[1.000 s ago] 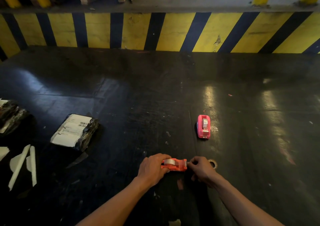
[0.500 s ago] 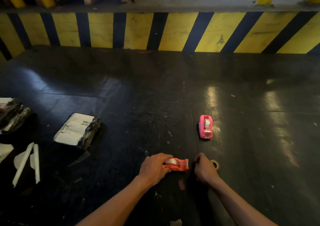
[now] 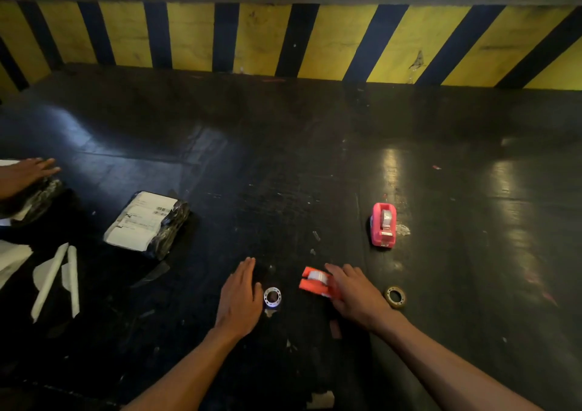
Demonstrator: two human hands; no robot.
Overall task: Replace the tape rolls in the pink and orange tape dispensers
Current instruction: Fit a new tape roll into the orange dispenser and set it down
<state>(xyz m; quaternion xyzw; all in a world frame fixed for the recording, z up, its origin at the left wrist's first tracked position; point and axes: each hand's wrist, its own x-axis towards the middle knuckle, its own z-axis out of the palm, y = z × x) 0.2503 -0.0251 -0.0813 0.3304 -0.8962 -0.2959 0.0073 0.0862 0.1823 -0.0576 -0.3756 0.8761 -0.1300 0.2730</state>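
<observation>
The orange tape dispenser (image 3: 315, 283) lies on the dark floor with a roll in it, and my right hand (image 3: 356, 294) rests on its right end, fingers over it. My left hand (image 3: 240, 295) lies flat and open on the floor to its left, holding nothing. A small white tape core (image 3: 272, 297) lies just right of that hand. A brownish tape roll (image 3: 395, 297) lies right of my right hand. The pink dispenser (image 3: 382, 224) stands farther back on the right, holding a roll.
A black-wrapped parcel with a white label (image 3: 148, 223) lies at left. White paper strips (image 3: 55, 280) lie near the left edge. Another person's hand (image 3: 23, 176) rests on a second parcel at far left. A yellow-and-black striped barrier (image 3: 283, 39) closes the back.
My left hand has let go of the orange dispenser and moved left, uncovering the white core. My right hand has shifted onto the dispenser. Another person's hand has appeared at far left.
</observation>
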